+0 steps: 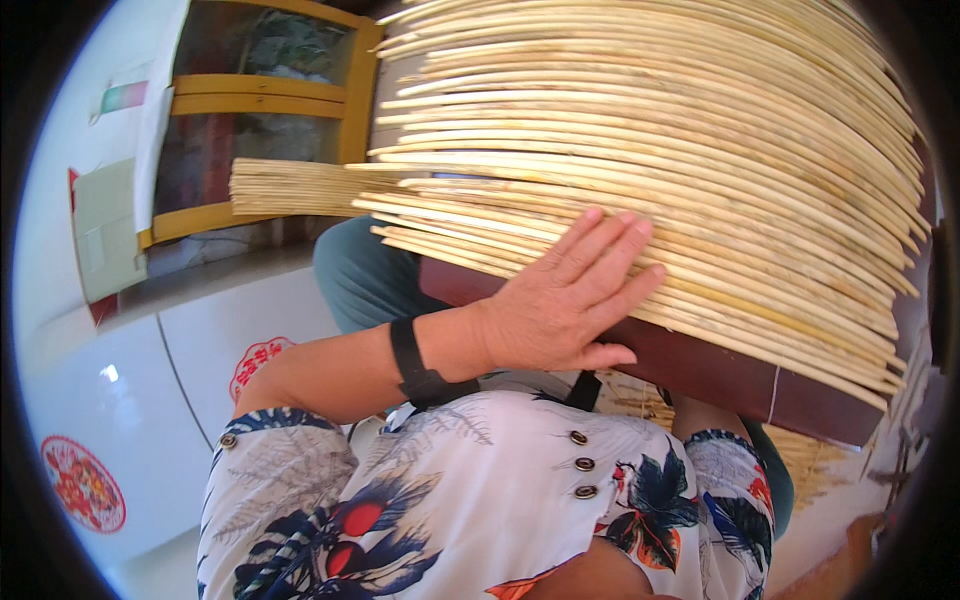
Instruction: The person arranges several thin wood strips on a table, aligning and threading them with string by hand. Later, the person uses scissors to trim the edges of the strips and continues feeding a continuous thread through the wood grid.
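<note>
Many pale yellow plant stalks [640, 120] lie side by side across a dark red-brown board or tabletop [700, 365]. My left hand [570, 290] rests flat on the stalks nearest me, palm down. Its fingers are stretched out and slightly apart, pointing to the upper right, and the thumb reaches over the board's near edge. A dark band circles my left wrist. My right forearm [710, 422] goes down behind the near edge of the board, which hides my right hand.
A stack of trimmed stalks [290, 187] stands out at the left, before a yellow-framed glass cabinet [260, 97]. White panels [130, 400] with round red decals lie at the lower left. More stalks [810, 465] are below the board at the right. My knee [360, 275] is under the board's left end.
</note>
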`<state>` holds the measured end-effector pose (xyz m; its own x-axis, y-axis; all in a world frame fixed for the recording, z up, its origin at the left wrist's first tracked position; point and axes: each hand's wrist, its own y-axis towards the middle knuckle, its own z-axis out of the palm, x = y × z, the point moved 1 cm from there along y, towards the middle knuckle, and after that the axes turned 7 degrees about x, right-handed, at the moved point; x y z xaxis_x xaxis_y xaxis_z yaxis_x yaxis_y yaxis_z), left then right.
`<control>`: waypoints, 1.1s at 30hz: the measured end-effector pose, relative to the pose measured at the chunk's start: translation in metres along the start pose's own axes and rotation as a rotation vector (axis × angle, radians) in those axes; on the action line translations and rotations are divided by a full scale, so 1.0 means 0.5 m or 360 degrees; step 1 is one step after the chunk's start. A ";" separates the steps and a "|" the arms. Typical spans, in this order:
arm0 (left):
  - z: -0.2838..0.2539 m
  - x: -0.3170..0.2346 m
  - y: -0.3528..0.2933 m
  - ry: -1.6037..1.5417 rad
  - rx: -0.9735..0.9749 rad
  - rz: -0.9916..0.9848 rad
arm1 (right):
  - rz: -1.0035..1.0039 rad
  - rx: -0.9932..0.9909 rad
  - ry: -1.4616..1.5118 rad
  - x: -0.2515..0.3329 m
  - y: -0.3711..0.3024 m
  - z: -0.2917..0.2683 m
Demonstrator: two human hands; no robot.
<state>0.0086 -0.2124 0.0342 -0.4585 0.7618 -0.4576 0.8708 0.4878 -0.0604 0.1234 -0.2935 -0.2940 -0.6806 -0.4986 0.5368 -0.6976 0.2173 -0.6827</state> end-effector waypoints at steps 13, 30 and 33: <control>0.020 0.019 -0.012 -0.0042 0.0094 0.0006 | -0.0186 0.0075 -0.0011 0.057 0.033 0.030; 0.013 0.096 0.015 0.0129 -0.0072 0.0002 | 0.0010 0.0036 0.0285 0.140 0.003 -0.048; 0.019 0.093 0.019 0.0246 -0.0138 0.0102 | 0.0089 -0.0056 0.0264 0.153 -0.034 -0.094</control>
<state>-0.0030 -0.1762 0.0040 -0.4304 0.8455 -0.3160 0.8835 0.4663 0.0443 0.0729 -0.2959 -0.2180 -0.7440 -0.3401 0.5751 -0.6633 0.2716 -0.6974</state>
